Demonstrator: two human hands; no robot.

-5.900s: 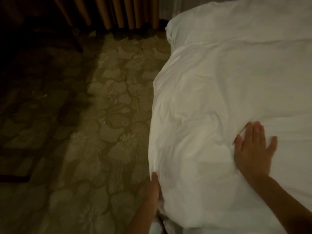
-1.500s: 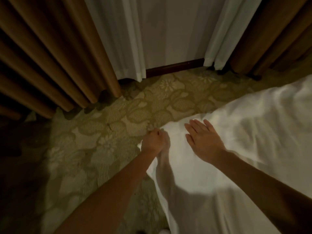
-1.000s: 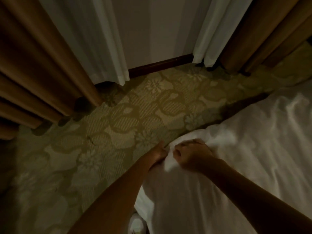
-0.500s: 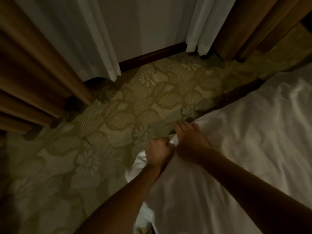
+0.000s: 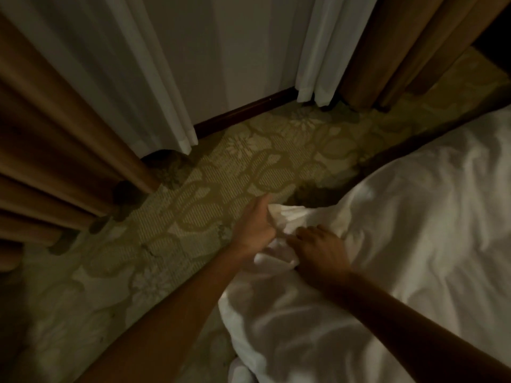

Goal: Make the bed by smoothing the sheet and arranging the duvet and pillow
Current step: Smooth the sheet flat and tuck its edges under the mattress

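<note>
White duvet (image 5: 401, 230) corner overhangs open patterned carpet (image 5: 210, 189) at left, bunched between left hand (image 5: 255, 229) and right hand (image 5: 320, 252), both gripping its fabric.

White duvet (image 5: 387, 244), rumpled, its bunched corner overhanging the carpet edge.

White fabric duvet (image 5: 401, 258) fills right and lower right, its corner near centre. Left hand (image 5: 254, 230) grips that corner from the floor side; right hand (image 5: 320, 250) clutches it on top, just beside. Flower-patterned woven carpet (image 5: 179, 217) lies left and beyond. Behind it, dark wooden skirting board (image 5: 243, 111) runs between two sheer white curtains (image 5: 143, 78), with brown pleated drapes (image 5: 55, 150) outermost.
</note>
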